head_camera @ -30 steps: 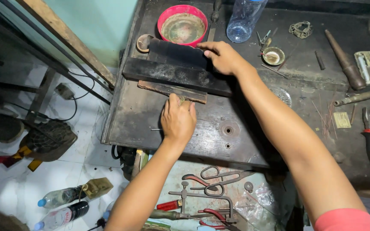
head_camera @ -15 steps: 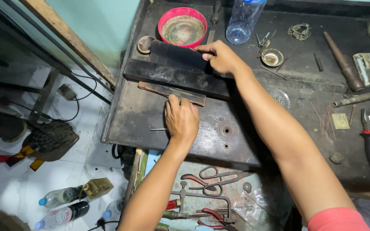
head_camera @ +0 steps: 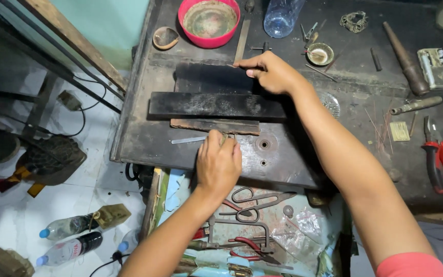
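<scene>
Floor on far left: plastic bottles [head_camera: 67, 238] lying by the bench [head_camera: 139, 138] leg, cables trailing near them. Your left hand [head_camera: 219, 164] is pressing down at the front of the bench, grip pressed together, pinching what looks like the end of a thin metal strip [head_camera: 188, 139]; it's mostly hidden under your fingers, so can't confirm. Strip is lying flat just in front of the rusty flat bar [head_camera: 214, 125], which is sitting against the long black slab [head_camera: 216, 105]. Your right hand [head_camera: 273, 74] is resting on the rear dark block [head_camera: 208, 78], fingers curled at its top edge, grip closed on nothing I can see. Pink bowl [head_camera: 209, 21] and clear bottle [head_camera: 281, 15] behind, red pliers [head_camera: 439, 161] far right. Risks, as a judgement: strip is thin, could be slipping out of the pinch and off the front edge into the open tool drawer [head_camera: 252, 225]; slab could be shifting if your right hand is easing off; forearm is crossing low over small parts
</scene>
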